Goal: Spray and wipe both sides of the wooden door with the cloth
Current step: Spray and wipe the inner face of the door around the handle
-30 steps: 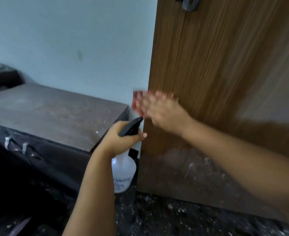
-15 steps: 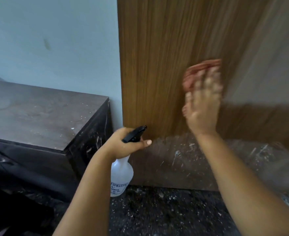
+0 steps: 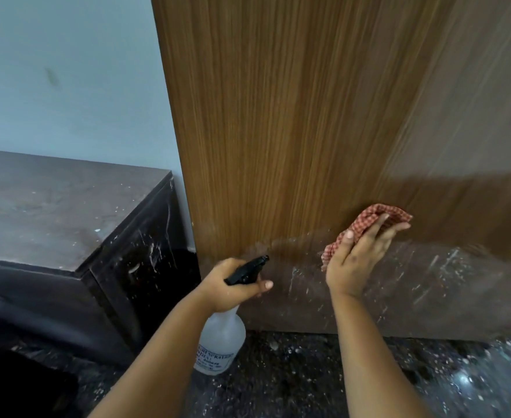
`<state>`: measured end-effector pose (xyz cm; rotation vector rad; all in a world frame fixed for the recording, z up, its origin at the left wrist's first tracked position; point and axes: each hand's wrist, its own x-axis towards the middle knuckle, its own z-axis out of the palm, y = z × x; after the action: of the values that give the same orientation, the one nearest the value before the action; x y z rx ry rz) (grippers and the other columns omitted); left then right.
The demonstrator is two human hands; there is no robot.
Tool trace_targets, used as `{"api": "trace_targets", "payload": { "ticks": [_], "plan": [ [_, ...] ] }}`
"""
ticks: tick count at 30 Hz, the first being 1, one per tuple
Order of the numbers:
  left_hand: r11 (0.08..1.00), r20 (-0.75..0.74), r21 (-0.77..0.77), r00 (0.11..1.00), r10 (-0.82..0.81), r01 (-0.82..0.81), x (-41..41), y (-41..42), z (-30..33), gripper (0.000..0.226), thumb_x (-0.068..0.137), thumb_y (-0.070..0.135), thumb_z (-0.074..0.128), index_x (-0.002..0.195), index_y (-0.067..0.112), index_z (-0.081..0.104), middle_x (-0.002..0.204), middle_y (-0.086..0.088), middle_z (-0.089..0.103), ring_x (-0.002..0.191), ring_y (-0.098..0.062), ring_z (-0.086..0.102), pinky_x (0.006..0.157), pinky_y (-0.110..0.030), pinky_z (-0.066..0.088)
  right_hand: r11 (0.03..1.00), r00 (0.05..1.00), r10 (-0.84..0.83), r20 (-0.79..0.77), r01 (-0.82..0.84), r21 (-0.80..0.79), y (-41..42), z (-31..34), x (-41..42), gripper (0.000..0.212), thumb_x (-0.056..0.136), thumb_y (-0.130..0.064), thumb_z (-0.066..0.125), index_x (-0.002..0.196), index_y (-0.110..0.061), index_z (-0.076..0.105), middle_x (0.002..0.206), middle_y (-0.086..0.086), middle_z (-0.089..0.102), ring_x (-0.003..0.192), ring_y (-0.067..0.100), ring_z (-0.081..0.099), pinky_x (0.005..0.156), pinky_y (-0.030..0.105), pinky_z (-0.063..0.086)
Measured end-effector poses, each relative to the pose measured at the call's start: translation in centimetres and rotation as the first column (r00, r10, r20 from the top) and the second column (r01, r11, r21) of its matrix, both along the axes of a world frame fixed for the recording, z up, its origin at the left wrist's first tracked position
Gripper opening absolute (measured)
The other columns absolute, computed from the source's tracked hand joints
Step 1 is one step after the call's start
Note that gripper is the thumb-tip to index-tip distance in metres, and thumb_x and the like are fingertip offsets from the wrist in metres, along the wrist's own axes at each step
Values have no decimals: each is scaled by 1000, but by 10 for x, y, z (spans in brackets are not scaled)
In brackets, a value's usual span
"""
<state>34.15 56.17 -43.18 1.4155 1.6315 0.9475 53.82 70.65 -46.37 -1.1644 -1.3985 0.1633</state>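
Partly hidden under the flat right hand [image 3: 357, 260], the cloth [image 3: 371, 220] presses the door [image 3: 293, 131]; left hand [image 3: 228, 286] grips the bottle [image 3: 221, 342].

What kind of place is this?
Probably a room in a home or building under renovation or newly finished. A wooden door stands by a painted wall, its lower part streaked with pale splatter; a dusty dark cabinet and the speckled dark floor carry similar flecks.
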Motion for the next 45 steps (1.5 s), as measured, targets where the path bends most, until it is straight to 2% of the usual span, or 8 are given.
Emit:
{"api": "trace_targets", "payload": {
  "ticks": [4, 10, 15, 22, 27, 35, 39, 45],
  "plan": [
    [985, 18, 153, 997, 75, -77, -14, -1, 5, 46, 79, 57, 75, 76, 11, 67, 75, -17, 66, 76, -28, 68, 78, -48, 55, 992, 982, -125, -145, 124, -13, 3, 0, -18, 68, 105, -43, 20, 154, 4, 11, 159, 33, 2, 149, 43, 5, 123, 34, -2],
    [975, 181, 153, 975, 130, -158, -19, 7, 8, 32, 81, 38, 82, 87, 9, 72, 80, -7, 72, 84, -23, 72, 88, -47, 57, 950, 663, 72, 745, -274, 151, -47, -66, -110, 69, 88, -38, 57, 148, -8, 36, 151, 18, 36, 140, 38, 24, 115, 51, 11],
    [978, 215, 167, 972, 89, -127, -13, 10, 16, 34, 71, 41, 88, 79, 12, 72, 74, -1, 70, 77, -21, 69, 73, -33, 54, 885, 503, 113, 857, -443, 143, -54, -77, -121, 54, 90, -36, 47, 138, -13, 43, 137, 8, 58, 133, 28, 38, 113, 46, 29],
    [975, 196, 217, 981, 10, -53, -6, 13, 26, 40, 78, 37, 77, 81, -2, 67, 74, -6, 69, 81, -19, 70, 82, -31, 52, 974, 979, -196, 53, 188, 129, 30, -17, 16, 69, 97, -34, 22, 149, 11, 19, 155, 36, 16, 147, 45, 11, 122, 49, 7],
    [960, 62, 274, 995, -83, 63, -3, 16, 24, 44, 78, 54, 74, 73, 11, 66, 76, -21, 64, 82, -39, 65, 82, -51, 53, 959, 912, -280, -299, 251, -134, 45, -12, 37, 91, 98, -62, 3, 150, 12, 18, 157, 34, 13, 147, 46, 15, 123, 38, 6],
    [950, 80, 274, 981, -175, 148, 25, 23, 15, 47, 76, 53, 75, 73, 7, 65, 71, -22, 60, 76, -44, 62, 77, -57, 52, 978, 831, -1, 556, -115, 173, 2, -42, -15, 73, 95, -33, 37, 157, -22, 1, 159, 14, 9, 151, 26, -7, 119, 49, 4],
    [944, 97, 263, 968, -232, 200, 34, 23, 10, 45, 79, 50, 76, 69, 8, 63, 64, -15, 56, 66, -36, 59, 69, -41, 47, 985, 985, -170, -13, 170, 20, 40, -27, 43, 69, 102, -39, 21, 153, 5, 5, 159, 30, 7, 150, 37, -2, 121, 46, 3],
    [942, 83, 247, 964, -253, 226, 54, 25, 16, 37, 88, 39, 75, 62, 19, 60, 60, -5, 50, 61, -21, 54, 67, -37, 43, 898, 717, -365, -594, 103, -427, 58, -11, 82, 61, 104, -30, 21, 155, 0, 5, 163, 19, 0, 152, 32, 3, 121, 35, 4]
  ]
}}
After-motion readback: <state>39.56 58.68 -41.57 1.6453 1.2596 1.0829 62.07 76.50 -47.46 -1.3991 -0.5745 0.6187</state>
